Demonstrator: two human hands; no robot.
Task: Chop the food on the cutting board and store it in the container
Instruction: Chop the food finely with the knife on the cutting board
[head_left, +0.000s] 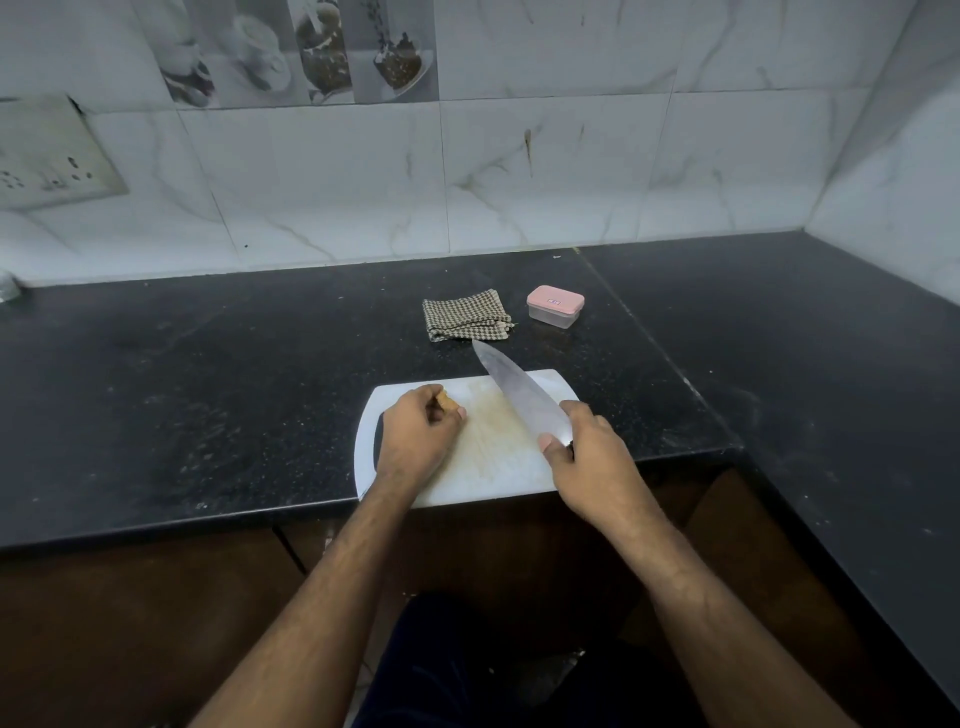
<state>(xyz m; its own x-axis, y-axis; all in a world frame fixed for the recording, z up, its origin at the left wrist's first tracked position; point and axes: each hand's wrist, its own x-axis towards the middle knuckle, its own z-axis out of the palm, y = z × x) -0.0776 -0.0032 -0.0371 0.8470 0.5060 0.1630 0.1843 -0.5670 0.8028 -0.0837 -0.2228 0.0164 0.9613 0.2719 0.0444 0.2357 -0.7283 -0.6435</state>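
Fingers (451, 413) of the left hand (415, 439) are curled around a small tan piece of food (447, 400), which is pressed on the white cutting board (498, 467). A large knife (519, 397) is gripped by the right hand (592, 462), with its blade tilted above the board. Farther back on the black bench (208, 389), the closed container (555, 306) with a pink lid is seen beside a checked cloth (465, 316).

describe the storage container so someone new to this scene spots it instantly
On the black countertop, look behind the white cutting board toward the tiled wall. The container sits right of a folded checked cloth. It is the only small clear box there, closed with a pink lid.
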